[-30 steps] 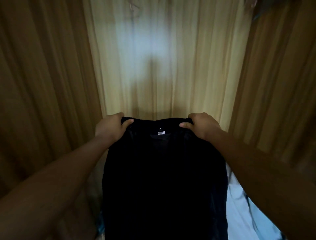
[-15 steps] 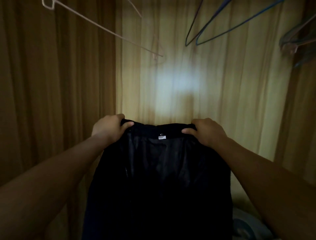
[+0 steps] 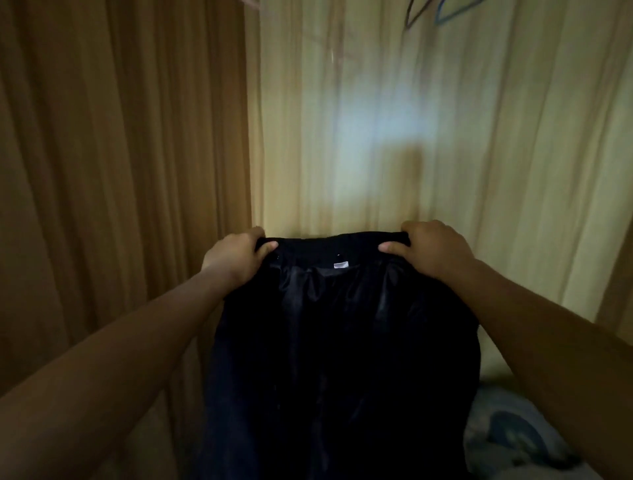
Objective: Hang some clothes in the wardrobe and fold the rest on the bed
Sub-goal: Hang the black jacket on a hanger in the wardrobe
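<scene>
A black garment (image 3: 342, 342) with a small white label at its top hem hangs in front of me inside the wooden wardrobe (image 3: 120, 154). My left hand (image 3: 236, 257) grips the left end of the top hem. At the right end of that hem, my right hand (image 3: 435, 250) grips it too. The hem is stretched level between both hands, and the cloth falls straight down out of the frame's bottom.
Blue wire hangers (image 3: 442, 12) show at the top right, against the wardrobe's pale back panel (image 3: 376, 137). A pale pinkish hanger tip (image 3: 251, 2) peeks in at the top edge. Light-coloured clothes (image 3: 513, 431) lie on the wardrobe floor at the lower right.
The view has tilted down a little, so the hangers overhead have slid mostly out of frame. Both hands keep the same grip on the garment's top hem.
</scene>
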The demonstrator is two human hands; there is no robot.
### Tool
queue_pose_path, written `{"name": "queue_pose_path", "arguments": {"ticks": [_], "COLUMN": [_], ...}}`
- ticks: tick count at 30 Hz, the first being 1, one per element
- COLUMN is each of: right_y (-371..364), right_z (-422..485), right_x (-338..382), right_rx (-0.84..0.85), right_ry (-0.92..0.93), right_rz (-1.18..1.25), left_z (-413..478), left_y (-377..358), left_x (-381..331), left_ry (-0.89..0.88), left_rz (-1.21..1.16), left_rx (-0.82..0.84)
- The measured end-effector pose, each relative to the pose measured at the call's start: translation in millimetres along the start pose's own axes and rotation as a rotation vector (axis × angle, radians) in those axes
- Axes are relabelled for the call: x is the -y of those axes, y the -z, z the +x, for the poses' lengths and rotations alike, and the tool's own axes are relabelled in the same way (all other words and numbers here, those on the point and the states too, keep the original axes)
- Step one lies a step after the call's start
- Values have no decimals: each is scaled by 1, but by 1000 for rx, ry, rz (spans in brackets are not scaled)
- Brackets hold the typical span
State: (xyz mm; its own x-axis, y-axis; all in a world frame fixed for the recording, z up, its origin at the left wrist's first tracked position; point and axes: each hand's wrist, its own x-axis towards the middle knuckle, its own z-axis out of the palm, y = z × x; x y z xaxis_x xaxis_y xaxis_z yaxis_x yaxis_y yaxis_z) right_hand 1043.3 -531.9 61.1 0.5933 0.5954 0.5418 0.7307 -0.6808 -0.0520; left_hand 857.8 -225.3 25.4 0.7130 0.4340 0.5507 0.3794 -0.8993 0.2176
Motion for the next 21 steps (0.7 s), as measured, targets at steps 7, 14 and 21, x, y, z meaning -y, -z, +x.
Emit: {"name": "queue_pose_path", "arguments": {"ticks": [7, 14, 21], "right_y": [-139, -232, -195], "right_z": [-79, -148, -139], "right_x": [-12, -18, -15], "right_rx": [312, 628, 652], "right_ry": [-70, -35, -130], "right_rz": [132, 8, 46], "left_z": [-82, -134, -128], "left_y": [-129, -216, -204], "left_x": [25, 41, 30], "left_ry": [29, 2, -13], "left_rz": [-59, -11, -55], "left_rx": [267, 589, 753]}}
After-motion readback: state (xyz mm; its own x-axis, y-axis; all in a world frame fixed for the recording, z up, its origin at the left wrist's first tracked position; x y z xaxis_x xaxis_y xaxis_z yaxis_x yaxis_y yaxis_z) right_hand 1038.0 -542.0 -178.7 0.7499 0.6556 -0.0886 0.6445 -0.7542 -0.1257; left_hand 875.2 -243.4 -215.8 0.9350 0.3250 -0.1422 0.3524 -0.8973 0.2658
